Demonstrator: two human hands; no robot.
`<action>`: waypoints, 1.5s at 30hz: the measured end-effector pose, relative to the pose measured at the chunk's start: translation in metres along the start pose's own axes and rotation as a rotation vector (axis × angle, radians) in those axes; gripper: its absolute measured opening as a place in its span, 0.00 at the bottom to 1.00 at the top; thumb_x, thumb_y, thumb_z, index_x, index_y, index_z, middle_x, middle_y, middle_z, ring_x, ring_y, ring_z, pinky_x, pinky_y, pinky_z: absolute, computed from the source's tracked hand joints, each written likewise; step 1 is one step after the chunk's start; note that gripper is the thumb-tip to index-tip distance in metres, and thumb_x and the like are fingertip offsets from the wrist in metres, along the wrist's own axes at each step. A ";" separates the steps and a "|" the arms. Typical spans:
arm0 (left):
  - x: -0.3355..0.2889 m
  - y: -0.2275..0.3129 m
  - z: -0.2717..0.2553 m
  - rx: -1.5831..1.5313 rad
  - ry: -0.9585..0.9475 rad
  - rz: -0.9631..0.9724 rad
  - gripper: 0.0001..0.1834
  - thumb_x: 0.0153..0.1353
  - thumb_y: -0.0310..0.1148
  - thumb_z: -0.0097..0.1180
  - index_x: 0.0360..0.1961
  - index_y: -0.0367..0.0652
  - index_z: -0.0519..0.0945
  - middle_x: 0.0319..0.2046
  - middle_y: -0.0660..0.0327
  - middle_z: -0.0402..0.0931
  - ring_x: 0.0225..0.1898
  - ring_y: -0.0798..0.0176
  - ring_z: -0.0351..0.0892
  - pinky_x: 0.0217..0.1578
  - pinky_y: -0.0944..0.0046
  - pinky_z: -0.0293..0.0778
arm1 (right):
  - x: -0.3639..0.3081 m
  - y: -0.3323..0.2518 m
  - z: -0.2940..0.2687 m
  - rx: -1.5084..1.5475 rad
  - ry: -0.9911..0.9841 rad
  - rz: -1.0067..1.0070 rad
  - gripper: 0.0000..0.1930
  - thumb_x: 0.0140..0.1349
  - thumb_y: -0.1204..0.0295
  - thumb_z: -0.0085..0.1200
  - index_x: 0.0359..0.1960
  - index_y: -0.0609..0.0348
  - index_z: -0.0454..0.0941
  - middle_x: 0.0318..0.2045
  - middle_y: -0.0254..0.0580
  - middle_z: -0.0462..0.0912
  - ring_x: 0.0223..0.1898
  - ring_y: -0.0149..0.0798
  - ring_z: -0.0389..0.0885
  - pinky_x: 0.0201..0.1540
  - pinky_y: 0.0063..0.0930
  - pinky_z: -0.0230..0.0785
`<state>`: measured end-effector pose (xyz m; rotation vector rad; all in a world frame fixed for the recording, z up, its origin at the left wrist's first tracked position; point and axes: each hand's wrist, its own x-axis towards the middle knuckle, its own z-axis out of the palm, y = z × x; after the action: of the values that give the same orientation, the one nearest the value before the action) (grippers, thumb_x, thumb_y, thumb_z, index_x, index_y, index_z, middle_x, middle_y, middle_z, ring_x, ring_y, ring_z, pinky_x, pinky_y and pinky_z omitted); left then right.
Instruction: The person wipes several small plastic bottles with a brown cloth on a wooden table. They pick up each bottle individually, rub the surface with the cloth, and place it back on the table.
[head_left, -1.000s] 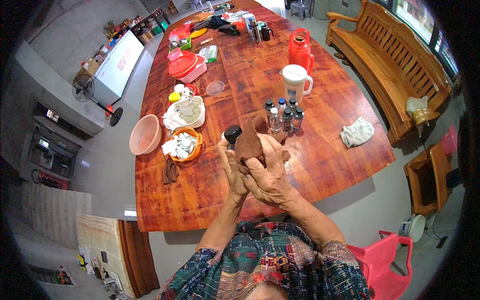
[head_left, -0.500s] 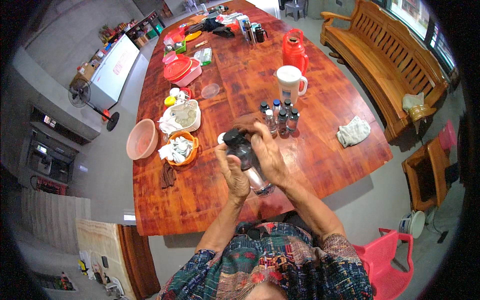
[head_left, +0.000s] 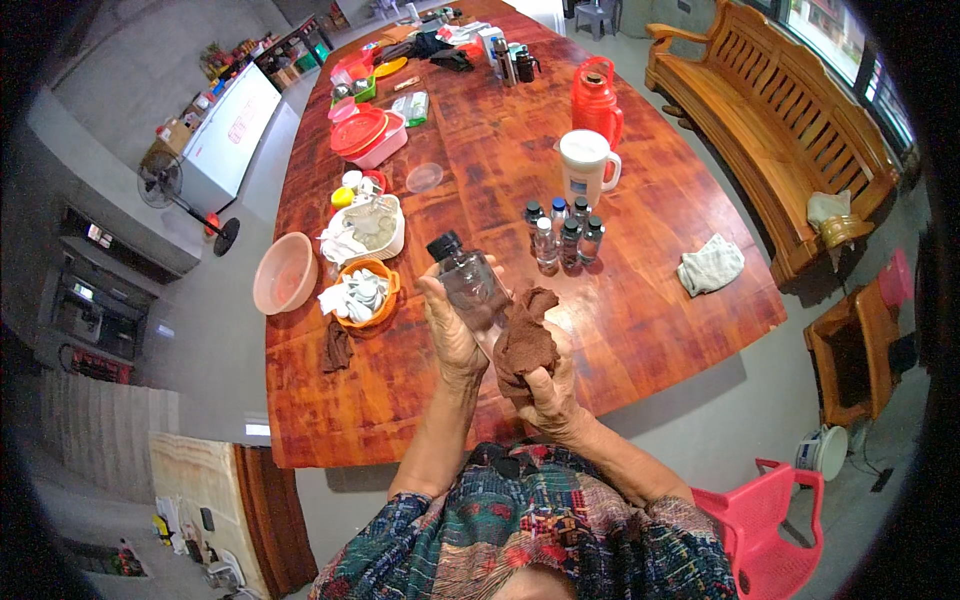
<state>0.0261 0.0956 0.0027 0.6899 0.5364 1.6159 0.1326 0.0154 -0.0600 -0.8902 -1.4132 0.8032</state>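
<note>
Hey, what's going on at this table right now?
A person at a long wooden table holds a clear bottle with a black cap in the left hand and a brown cloth bunched in the right hand, pressed against the bottle's lower side. Just beyond the hands stands a cluster of small capped bottles, with a white mug and red flask farther back. A pale rag lies to the right.
</note>
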 end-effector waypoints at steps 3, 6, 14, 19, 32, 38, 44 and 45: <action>-0.011 0.008 0.002 0.232 0.075 -0.068 0.35 0.60 0.63 0.37 0.44 0.39 0.72 0.36 0.59 0.76 0.36 0.64 0.77 0.37 0.63 0.76 | 0.000 0.012 0.004 -0.180 0.021 -0.284 0.28 0.34 0.79 0.61 0.43 0.52 0.67 0.53 0.63 0.59 0.49 0.61 0.65 0.48 0.50 0.64; -0.026 0.018 0.003 0.361 0.049 -0.171 0.28 0.64 0.57 0.38 0.49 0.41 0.68 0.39 0.62 0.73 0.36 0.69 0.74 0.38 0.67 0.74 | 0.005 0.009 0.007 -0.401 0.091 -0.542 0.29 0.36 0.79 0.60 0.46 0.53 0.66 0.52 0.64 0.59 0.48 0.62 0.66 0.47 0.48 0.65; -0.054 -0.001 -0.017 0.400 -0.101 -0.084 0.26 0.56 0.41 0.61 0.50 0.41 0.64 0.40 0.62 0.71 0.40 0.71 0.72 0.39 0.70 0.71 | 0.075 -0.040 0.002 0.197 0.074 0.169 0.15 0.61 0.64 0.46 0.36 0.67 0.71 0.39 0.51 0.72 0.43 0.44 0.71 0.45 0.33 0.64; -0.055 0.002 -0.001 0.793 -0.220 0.033 0.34 0.39 0.26 0.71 0.48 0.40 0.64 0.41 0.60 0.73 0.40 0.67 0.75 0.41 0.67 0.74 | 0.100 -0.042 -0.016 0.408 -0.174 0.179 0.13 0.61 0.66 0.46 0.35 0.66 0.73 0.34 0.39 0.73 0.38 0.32 0.71 0.43 0.25 0.64; -0.060 -0.016 -0.006 1.436 -0.289 0.404 0.34 0.39 0.41 0.71 0.43 0.37 0.66 0.30 0.51 0.76 0.31 0.48 0.79 0.29 0.57 0.75 | 0.079 -0.086 -0.050 -0.911 -0.356 -0.397 0.09 0.46 0.68 0.57 0.29 0.55 0.74 0.33 0.39 0.72 0.39 0.44 0.72 0.35 0.35 0.69; -0.063 -0.031 0.009 1.368 -0.311 0.561 0.44 0.36 0.46 0.73 0.49 0.40 0.60 0.29 0.56 0.75 0.29 0.51 0.79 0.28 0.58 0.75 | 0.105 -0.049 -0.091 -0.857 -0.690 -0.326 0.10 0.52 0.65 0.52 0.31 0.57 0.76 0.27 0.46 0.74 0.28 0.46 0.76 0.28 0.39 0.68; -0.054 -0.025 0.018 1.410 -0.470 0.443 0.57 0.39 0.43 0.70 0.64 0.38 0.45 0.34 0.53 0.77 0.32 0.49 0.79 0.29 0.57 0.75 | 0.079 -0.075 -0.089 -0.887 -0.368 -0.409 0.08 0.47 0.65 0.53 0.23 0.55 0.72 0.23 0.43 0.70 0.27 0.45 0.73 0.25 0.37 0.66; -0.056 -0.024 0.020 1.448 -0.500 0.402 0.57 0.40 0.41 0.70 0.64 0.37 0.44 0.35 0.51 0.77 0.33 0.48 0.79 0.30 0.57 0.75 | 0.073 -0.079 -0.089 -0.971 -0.376 -0.479 0.09 0.45 0.65 0.54 0.22 0.55 0.71 0.22 0.42 0.69 0.26 0.43 0.72 0.24 0.35 0.65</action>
<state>0.0619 0.0436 -0.0073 2.2988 1.2231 1.0943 0.2190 0.0404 0.0472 -1.0590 -2.2993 -0.1503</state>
